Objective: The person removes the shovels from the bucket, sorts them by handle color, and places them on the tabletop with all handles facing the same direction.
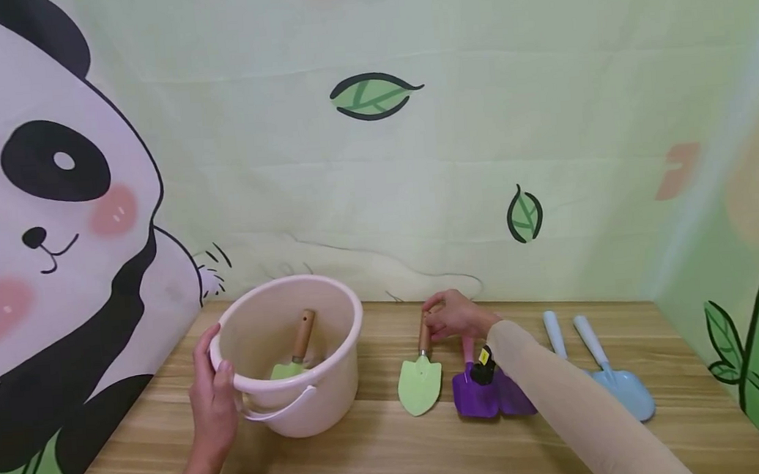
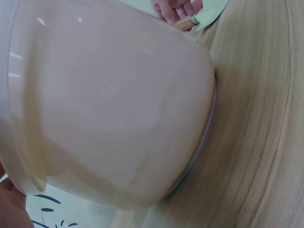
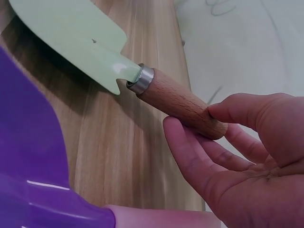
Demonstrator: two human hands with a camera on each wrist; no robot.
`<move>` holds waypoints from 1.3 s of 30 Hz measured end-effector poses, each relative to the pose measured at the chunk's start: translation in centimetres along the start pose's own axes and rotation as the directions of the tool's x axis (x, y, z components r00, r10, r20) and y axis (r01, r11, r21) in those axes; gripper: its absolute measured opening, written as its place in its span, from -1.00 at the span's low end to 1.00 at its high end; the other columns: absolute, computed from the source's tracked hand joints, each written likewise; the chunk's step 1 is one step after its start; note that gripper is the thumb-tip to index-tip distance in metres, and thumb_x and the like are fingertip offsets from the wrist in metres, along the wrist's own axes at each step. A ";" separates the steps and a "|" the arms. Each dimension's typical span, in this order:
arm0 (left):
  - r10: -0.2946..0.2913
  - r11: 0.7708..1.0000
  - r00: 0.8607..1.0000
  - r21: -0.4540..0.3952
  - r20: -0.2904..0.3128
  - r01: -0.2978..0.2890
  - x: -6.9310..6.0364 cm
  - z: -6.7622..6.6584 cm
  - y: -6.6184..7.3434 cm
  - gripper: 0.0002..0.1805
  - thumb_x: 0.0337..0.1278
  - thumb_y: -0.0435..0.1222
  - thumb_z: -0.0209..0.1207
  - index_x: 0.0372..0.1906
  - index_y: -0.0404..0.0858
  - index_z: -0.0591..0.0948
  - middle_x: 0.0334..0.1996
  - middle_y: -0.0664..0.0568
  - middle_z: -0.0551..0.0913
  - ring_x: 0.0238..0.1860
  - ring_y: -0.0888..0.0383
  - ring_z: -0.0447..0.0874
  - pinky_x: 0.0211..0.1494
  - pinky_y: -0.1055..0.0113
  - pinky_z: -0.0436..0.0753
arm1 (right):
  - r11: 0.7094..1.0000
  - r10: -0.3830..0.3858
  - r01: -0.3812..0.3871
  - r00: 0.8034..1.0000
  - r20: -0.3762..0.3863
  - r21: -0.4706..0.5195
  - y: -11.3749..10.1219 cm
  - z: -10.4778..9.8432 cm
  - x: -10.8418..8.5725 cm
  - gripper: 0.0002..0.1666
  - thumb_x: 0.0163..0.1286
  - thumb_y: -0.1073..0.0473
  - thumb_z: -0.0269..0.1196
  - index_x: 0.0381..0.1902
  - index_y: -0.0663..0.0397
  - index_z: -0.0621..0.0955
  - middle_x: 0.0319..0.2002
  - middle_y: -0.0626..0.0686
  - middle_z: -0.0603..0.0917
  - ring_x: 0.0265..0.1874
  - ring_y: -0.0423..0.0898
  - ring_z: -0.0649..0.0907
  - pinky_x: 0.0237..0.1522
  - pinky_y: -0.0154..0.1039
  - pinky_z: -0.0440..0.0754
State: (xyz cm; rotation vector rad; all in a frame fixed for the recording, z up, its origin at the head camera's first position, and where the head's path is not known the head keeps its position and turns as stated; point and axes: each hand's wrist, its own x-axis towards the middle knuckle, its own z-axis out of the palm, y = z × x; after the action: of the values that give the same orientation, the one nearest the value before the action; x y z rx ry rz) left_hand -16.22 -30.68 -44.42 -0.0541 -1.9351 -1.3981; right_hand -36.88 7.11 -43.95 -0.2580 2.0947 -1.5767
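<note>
My left hand [image 1: 213, 403] grips the rim of a pale pink bucket [image 1: 319, 410] at its left side, thumb and fingers on the edge. Inside the bucket leans a green trowel [image 1: 303, 338] with a wooden handle, its blade partly hidden by the wall. With my right hand [image 1: 454, 315] I pinch the end of the wooden handle of a second green trowel [image 1: 420, 385]. In the right wrist view, thumb and fingers [image 3: 237, 107] meet around that handle [image 3: 173, 99]. The trowel's blade points toward me, over the wooden table.
Right of the held trowel are two purple shovels [image 1: 475, 398], partly under my forearm, at least one with a pink handle. Farther right lie two light blue shovels [image 1: 624, 389], one mostly covered by my sleeve. A printed cloth backdrop [image 1: 416, 190] rises behind the wooden table [image 1: 382, 464].
</note>
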 end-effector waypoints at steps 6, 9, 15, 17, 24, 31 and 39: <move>-0.012 1.000 1.000 -0.005 0.003 0.012 0.0 0.1 0.1 -0.39 0.44 -0.34 -0.14 0.56 -0.10 0.29 0.40 -0.11 0.45 0.18 0.14 0.48 0.16 0.62 0.42 | 1.000 0.011 -0.010 1.000 0.024 -0.024 0.1 -0.3 0.4 -0.46 0.34 0.53 0.17 0.28 0.54 0.41 -0.20 0.34 0.70 -0.29 0.06 0.75 -0.06 0.02 0.74; -0.016 1.000 1.000 -0.006 0.003 0.016 0.0 0.1 0.2 -0.39 0.44 -0.34 -0.14 0.56 -0.10 0.29 0.40 -0.10 0.44 0.18 0.15 0.48 0.16 0.62 0.42 | 0.999 0.012 -0.010 0.999 0.037 -0.039 -0.1 -0.4 0.5 -0.46 0.33 0.54 0.16 0.27 0.55 0.41 -0.21 0.34 0.71 -0.29 0.06 0.75 -0.06 0.03 0.73; -0.004 1.000 1.000 -0.006 0.003 0.004 0.2 0.1 0.3 -0.40 0.45 -0.33 -0.14 0.56 -0.10 0.29 0.40 -0.10 0.44 0.19 0.14 0.48 0.18 0.62 0.42 | 0.998 0.007 -0.004 0.999 0.050 -0.056 -0.4 -0.3 0.5 -0.46 0.34 0.53 0.16 0.28 0.54 0.41 -0.18 0.36 0.71 -0.26 0.08 0.76 -0.02 0.06 0.72; -0.003 1.000 1.000 -0.007 0.004 0.003 0.1 0.1 0.4 -0.40 0.45 -0.33 -0.14 0.56 -0.11 0.29 0.40 -0.11 0.44 0.19 0.13 0.48 0.18 0.62 0.42 | 0.998 0.009 -0.006 0.999 0.045 -0.063 -0.3 -0.2 0.6 -0.47 0.34 0.52 0.17 0.27 0.53 0.42 -0.18 0.35 0.71 -0.26 0.09 0.76 -0.03 0.04 0.72; -0.015 1.000 1.000 0.000 0.001 0.015 0.0 0.1 0.5 -0.40 0.46 -0.32 -0.14 0.55 -0.10 0.30 0.40 -0.11 0.45 0.19 0.11 0.49 0.17 0.63 0.42 | 0.997 0.008 -0.005 0.999 0.040 -0.077 0.0 0.0 0.8 -0.49 0.37 0.51 0.18 0.26 0.51 0.42 -0.22 0.33 0.72 -0.28 0.11 0.77 -0.11 0.01 0.75; -0.002 1.000 1.000 -0.001 0.001 0.002 0.0 0.0 0.7 -0.41 0.46 -0.32 -0.13 0.55 -0.11 0.30 0.41 -0.14 0.45 0.18 0.13 0.50 0.17 0.64 0.42 | 0.996 -0.015 0.018 0.999 0.040 -0.091 -0.1 -0.1 0.7 -0.46 0.37 0.49 0.20 0.29 0.49 0.40 -0.20 0.36 0.74 -0.23 0.21 0.78 -0.12 0.04 0.75; -0.018 1.000 1.000 0.010 0.006 0.018 0.0 -0.1 0.7 -0.40 0.48 -0.32 -0.13 0.56 -0.10 0.28 0.42 -0.13 0.43 0.17 0.16 0.49 0.14 0.65 0.42 | 0.994 0.002 0.002 0.999 0.036 -0.110 -0.4 0.1 0.4 -0.47 0.38 0.49 0.20 0.29 0.47 0.40 -0.19 0.36 0.72 -0.22 0.22 0.78 -0.10 0.07 0.74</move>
State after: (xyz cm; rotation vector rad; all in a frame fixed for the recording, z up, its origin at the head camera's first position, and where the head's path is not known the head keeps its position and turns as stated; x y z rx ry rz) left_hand -15.86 -30.47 -43.85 -0.0362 -1.9516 -1.4016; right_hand -37.22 6.74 -43.71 -0.3220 2.1561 -1.4476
